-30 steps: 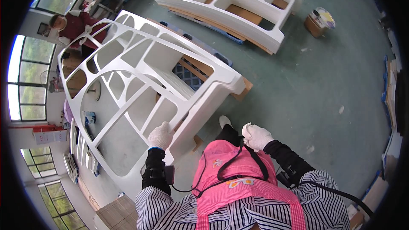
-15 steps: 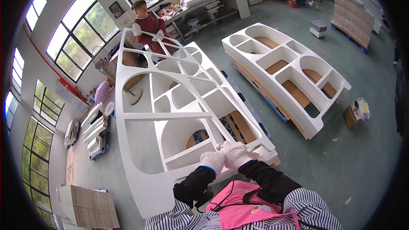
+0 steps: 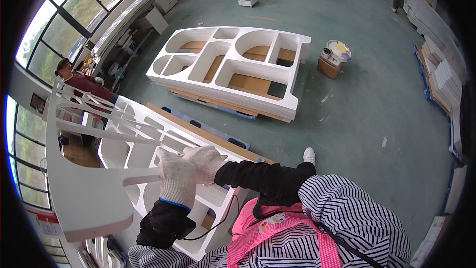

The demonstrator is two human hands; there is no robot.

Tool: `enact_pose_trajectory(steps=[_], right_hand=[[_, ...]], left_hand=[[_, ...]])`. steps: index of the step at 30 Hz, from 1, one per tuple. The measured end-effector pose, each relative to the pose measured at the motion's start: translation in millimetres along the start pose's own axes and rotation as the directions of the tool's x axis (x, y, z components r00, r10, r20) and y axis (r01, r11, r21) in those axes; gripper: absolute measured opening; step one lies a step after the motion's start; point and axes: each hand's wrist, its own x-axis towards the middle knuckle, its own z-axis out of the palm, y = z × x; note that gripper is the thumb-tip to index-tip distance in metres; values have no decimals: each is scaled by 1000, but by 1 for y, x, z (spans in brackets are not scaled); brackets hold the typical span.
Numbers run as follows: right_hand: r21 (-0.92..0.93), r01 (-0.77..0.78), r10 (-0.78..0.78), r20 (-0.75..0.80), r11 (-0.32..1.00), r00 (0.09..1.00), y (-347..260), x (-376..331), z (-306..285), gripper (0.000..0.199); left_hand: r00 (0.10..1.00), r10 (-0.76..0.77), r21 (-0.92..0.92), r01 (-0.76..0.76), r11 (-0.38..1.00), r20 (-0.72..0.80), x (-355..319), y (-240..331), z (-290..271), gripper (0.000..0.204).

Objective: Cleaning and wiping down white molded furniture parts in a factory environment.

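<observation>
A large white cut-out panel (image 3: 87, 183) stands tilted above a stack of similar white panels (image 3: 222, 223) on my left. My left hand (image 3: 176, 176), in a white knitted glove, is closed on the panel's near side. Just beyond it, touching, my gloved right hand (image 3: 202, 162) is also closed at the frame; its fingertips are partly hidden. At the far left a person in a dark red apron (image 3: 84, 83) stands by the panel's other end, their hands mostly hidden behind its bars.
Another stack of white cut-out panels (image 3: 218, 91) rests on cardboard and a blue pallet ahead. Right of it is a cardboard box (image 3: 328, 68) with a tub on top. White boards (image 3: 446, 82) line the far right. Two people stand in the distance.
My view has swung right. The panel has tipped up steeply, its bars now seen nearly edge-on, and both hands have turned with it, still gripping.
</observation>
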Motion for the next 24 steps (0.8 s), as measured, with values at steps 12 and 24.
enact_pose_trajectory(steps=[12,24], right_hand=[[221,43,-1,-187,974,982,186,7,-195,34],[238,-13,70,-232,971,970,404,49,-343,21]], left_hand=[[999,37,-772,-32,635,-11,104,59,214,60],[983,163,-410,-118,904,78,168,197,392,37]])
